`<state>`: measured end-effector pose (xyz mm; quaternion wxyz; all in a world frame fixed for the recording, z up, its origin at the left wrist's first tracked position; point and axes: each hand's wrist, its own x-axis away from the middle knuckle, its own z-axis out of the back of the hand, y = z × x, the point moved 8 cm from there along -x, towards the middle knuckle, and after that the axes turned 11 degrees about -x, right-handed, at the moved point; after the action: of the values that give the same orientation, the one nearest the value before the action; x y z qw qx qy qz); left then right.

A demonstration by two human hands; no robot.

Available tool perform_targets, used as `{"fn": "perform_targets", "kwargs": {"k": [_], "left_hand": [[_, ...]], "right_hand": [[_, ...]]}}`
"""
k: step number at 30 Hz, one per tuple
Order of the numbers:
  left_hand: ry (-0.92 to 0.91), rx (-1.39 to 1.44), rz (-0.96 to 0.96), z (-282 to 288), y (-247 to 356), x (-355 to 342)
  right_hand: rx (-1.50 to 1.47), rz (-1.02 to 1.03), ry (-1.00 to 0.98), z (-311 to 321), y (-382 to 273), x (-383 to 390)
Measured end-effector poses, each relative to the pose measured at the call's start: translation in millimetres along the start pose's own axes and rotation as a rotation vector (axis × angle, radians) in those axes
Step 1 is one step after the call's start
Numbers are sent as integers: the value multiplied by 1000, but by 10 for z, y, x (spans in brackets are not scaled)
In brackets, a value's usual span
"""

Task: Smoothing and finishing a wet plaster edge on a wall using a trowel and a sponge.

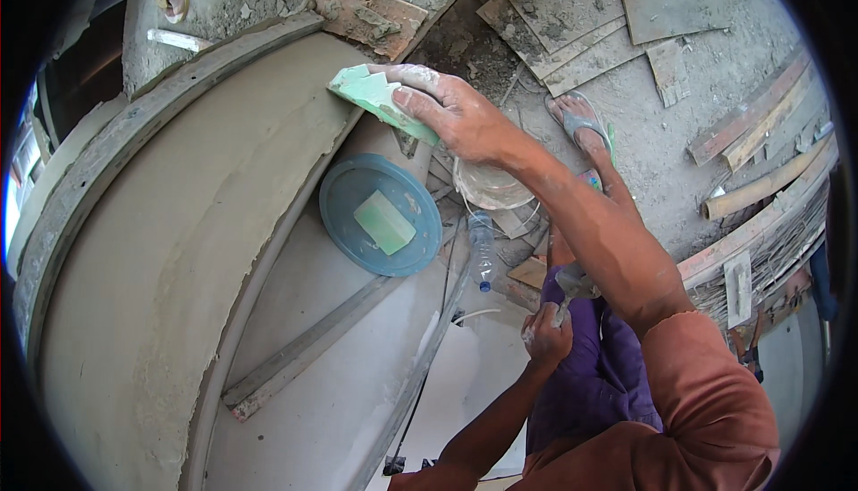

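My right hand (451, 111), whitened with dust, is wrapped round a pale green foam block (380, 98) with a ragged edge. The block rests at the far right end of a curved, plastered surface (170, 232) with smooth grey-beige mortar on it. My left hand (548, 335) is closed low by my purple-clad leg, round the handle of what looks like a mortar-smeared trowel (576, 281), partly hidden by my right arm. Below my right hand, a round blue basin (338, 239) holds a second green foam block (384, 222).
Behind my right forearm stands a clear bucket (490, 189). Near it lies a plastic bottle (483, 250). A long grey batten (308, 339) leans below the basin. Boards (675, 8) and planks (760, 116) lie on the dusty floor. A curved raised rim (116, 147) borders the plaster.
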<state>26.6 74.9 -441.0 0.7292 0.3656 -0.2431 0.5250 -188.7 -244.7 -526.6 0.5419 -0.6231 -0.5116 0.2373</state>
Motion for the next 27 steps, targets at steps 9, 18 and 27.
{"fn": "perform_targets", "kwargs": {"k": [9,18,27], "left_hand": [[-15,24,-13,-104,59,21],[-9,29,12,-45,-10,38],[-24,34,-9,-90,-18,38]], "right_hand": [[-45,-199,65,211,419,-269],[-441,-254,237,437,239,-64],[64,-175,131,274,557,-140]]}}
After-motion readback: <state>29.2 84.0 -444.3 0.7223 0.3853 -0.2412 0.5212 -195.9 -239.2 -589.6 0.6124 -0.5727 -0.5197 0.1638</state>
